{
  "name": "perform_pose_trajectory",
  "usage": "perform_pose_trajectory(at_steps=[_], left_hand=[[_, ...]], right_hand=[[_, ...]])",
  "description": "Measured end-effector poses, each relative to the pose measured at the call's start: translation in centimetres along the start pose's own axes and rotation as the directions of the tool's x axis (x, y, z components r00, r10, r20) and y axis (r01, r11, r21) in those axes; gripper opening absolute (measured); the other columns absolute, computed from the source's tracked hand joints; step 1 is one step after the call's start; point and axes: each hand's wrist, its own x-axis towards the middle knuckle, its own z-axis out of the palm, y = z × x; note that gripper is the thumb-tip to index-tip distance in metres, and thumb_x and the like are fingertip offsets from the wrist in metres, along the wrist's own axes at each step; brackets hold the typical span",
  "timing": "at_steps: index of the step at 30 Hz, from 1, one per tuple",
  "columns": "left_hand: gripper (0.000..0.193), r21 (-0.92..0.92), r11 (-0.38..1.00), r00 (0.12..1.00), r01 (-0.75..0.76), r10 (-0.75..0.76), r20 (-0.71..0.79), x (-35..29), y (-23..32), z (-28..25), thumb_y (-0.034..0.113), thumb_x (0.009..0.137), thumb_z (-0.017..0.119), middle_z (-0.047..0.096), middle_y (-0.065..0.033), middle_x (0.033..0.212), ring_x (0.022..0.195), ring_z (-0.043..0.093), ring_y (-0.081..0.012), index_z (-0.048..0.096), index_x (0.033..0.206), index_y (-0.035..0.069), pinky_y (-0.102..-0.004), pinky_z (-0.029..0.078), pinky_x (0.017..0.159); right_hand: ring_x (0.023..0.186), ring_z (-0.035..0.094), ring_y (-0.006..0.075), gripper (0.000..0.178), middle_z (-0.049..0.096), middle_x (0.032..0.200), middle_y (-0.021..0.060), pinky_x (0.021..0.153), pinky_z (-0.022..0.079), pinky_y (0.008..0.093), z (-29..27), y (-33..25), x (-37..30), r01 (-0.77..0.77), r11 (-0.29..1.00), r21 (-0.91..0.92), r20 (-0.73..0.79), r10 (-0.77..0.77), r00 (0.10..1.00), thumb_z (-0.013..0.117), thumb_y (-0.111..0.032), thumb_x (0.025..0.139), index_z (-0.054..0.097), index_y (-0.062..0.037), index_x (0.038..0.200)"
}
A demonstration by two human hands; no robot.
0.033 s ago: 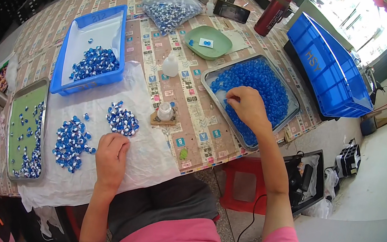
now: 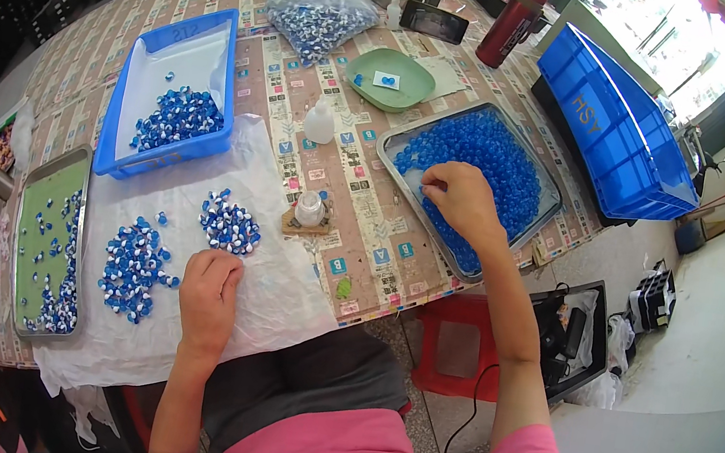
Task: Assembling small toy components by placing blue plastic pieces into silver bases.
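Observation:
My right hand is over the metal tray of glossy blue beads, thumb and fingers pinched together at the bare left part of the tray. Whatever the pinch may hold is too small to make out. On the white sheet rests my left hand, its fingers curled closed and their contents hidden. Just beyond its knuckles lies a small heap of blue-and-white pieces. A larger heap of similar pieces spreads to its left. Between the hands, a small white jar stands on a little board.
A blue bin holds more pieces beyond the sheet. At left is a green-lined metal tray. Farther back are a white squeeze bottle, green plate, filled plastic bag and red flask. A blue crate stands right.

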Motion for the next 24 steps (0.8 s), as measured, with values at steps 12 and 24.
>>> perform_pose_trajectory(at_steps=[12,24], left_hand=[[0.013,-0.726,0.595,0.934,0.345,-0.293,0.204,-2.8,1.3,-1.4,-0.007,0.089,0.063,0.064,-0.0074,0.098,0.085,0.064,-0.0141,0.066,0.101,-0.004,-0.0257,0.054,0.076],[0.019,-0.754,-0.086,0.699,0.651,-0.32,0.64,-3.6,1.3,-1.3,0.0,0.091,0.065,0.068,-0.0089,0.103,0.093,0.069,-0.0173,0.063,0.111,0.0,-0.0307,0.057,0.086]], right_hand=[[0.084,0.066,0.0171,0.018,0.066,0.097,0.0085,0.071,0.053,0.0275,1.3,-5.9,-2.5,0.078,0.94,0.332,-0.108,-0.044,0.993,0.071,0.005,0.077,0.069,-0.0006,0.094],[0.082,0.064,0.0098,0.025,0.066,0.1,0.0044,0.07,0.052,0.0223,4.0,-13.9,-5.8,0.016,0.767,0.641,0.137,-0.135,0.981,0.076,0.002,0.078,0.072,-0.0019,0.103]])
